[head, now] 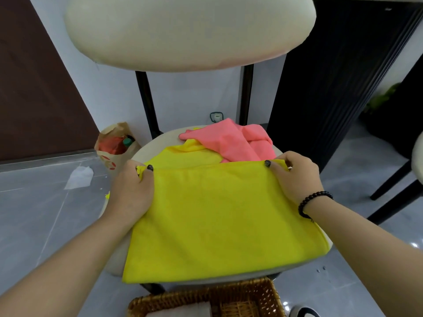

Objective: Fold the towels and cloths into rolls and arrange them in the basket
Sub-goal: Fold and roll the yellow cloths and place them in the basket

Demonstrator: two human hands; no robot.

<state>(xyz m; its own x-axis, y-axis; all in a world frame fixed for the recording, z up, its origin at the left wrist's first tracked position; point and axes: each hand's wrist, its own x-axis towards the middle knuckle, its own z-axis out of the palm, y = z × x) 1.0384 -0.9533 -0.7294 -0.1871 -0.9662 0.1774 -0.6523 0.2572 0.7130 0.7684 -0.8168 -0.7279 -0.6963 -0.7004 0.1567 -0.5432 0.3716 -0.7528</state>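
Observation:
A yellow cloth (pixel 219 216) lies spread over the cream chair seat (pixel 119 257), its near edge hanging over the front. My left hand (pixel 132 188) pinches its far left corner and my right hand (pixel 295 175) pinches its far right corner. Behind it lie a second yellow cloth (pixel 187 154) and a crumpled pink cloth (pixel 231 140). A wicker basket (pixel 258 294) stands on the floor below the seat's front, with a white rolled towel (pixel 183 310) in its left part.
The chair's cream backrest (pixel 187 30) fills the top of the view. A paper bag (pixel 114 147) with a bottle stands on the grey floor at the left, beside a white scrap (pixel 79 177). Black chair legs (pixel 393 193) stand at the right.

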